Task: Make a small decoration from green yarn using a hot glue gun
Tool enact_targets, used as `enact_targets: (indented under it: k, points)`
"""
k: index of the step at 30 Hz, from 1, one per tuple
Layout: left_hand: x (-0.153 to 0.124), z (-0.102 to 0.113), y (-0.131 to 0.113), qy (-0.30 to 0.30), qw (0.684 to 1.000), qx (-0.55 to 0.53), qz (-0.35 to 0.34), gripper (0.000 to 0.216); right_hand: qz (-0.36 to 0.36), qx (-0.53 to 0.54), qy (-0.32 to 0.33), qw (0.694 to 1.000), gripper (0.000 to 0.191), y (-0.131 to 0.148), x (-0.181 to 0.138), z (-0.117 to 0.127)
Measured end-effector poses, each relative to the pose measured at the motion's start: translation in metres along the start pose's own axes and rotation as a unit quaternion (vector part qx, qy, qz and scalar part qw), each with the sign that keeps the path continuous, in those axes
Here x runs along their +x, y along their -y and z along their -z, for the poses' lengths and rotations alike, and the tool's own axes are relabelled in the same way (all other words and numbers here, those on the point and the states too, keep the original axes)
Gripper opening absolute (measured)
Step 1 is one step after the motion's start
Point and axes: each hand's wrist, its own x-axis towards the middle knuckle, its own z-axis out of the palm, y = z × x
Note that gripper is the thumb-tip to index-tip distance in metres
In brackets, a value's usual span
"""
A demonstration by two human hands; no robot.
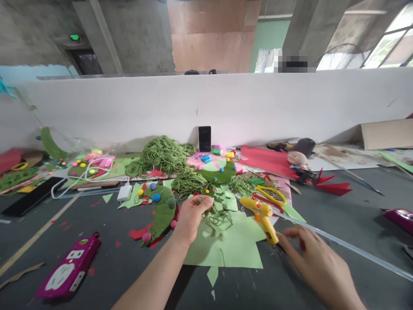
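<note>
Paper scraps litter the desk before a white partition. Over pale green paper, the left hand holds green yarn in a closed pinch; the right hand, loosely open, apparently empty, is beside the glue gun. I'd judge positioning yarn the step; next, using the gun would call for gripping its handle.

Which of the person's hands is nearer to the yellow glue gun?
Right. The right hand is just right of the yellow glue gun, by the lower end of its handle; the left hand is farther off, left of its nozzle.
</note>
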Motion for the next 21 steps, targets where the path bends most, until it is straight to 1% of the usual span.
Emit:
enact_targets:
  k: [1,3,5,6,7,8,9,11,13,14,16,18,21]
  points:
    - [0.000,0.000,0.000,0.005,1.000,0.003,0.001,0.025,0.022,-0.002,0.001,1.000,0.025,0.007,-0.011,0.002]
    - [-0.002,-0.001,-0.001,0.016,1.000,0.006,-0.003,0.025,0.095,0.069,0.034,0.992,0.022,0.029,-0.022,0.001]
    - [-0.003,-0.002,-0.003,0.026,1.000,0.001,-0.013,0.023,0.129,0.143,0.082,0.978,0.016,0.057,-0.014,-0.007]
    - [-0.003,-0.002,-0.004,0.033,0.999,0.000,-0.019,0.022,0.122,0.176,0.104,0.971,0.016,0.072,-0.003,-0.011]
    - [-0.003,-0.001,-0.005,0.037,0.999,0.001,-0.024,0.020,0.095,0.198,0.127,0.967,0.018,0.087,0.010,-0.016]
    - [-0.003,-0.001,-0.006,0.040,0.999,-0.001,-0.029,0.019,0.062,0.221,0.164,0.959,0.020,0.099,0.025,-0.021]
    - [-0.002,0.000,-0.008,0.042,0.999,-0.005,-0.032,0.019,0.036,0.253,0.216,0.942,0.022,0.110,0.039,-0.025]
    - [-0.001,0.002,-0.012,0.035,0.999,-0.017,-0.033,0.019,0.015,0.328,0.306,0.894,0.020,0.123,0.062,-0.032]
    - [-0.001,0.004,-0.016,0.030,0.999,-0.023,-0.029,0.018,0.008,0.396,0.367,0.842,0.022,0.125,0.075,-0.040]
    - [-0.002,0.005,-0.018,0.034,0.999,-0.021,-0.024,0.018,0.005,0.425,0.386,0.819,0.024,0.123,0.077,-0.043]
    - [-0.002,0.006,-0.020,0.054,0.998,-0.021,-0.006,0.019,0.003,0.473,0.399,0.785,0.028,0.115,0.076,-0.050]
    - [-0.003,0.005,-0.020,0.078,0.997,-0.027,0.013,0.021,0.007,0.504,0.397,0.767,0.030,0.106,0.073,-0.055]
    - [-0.003,0.004,-0.019,0.099,0.994,-0.034,0.039,0.023,0.006,0.516,0.392,0.762,0.031,0.097,0.071,-0.058]
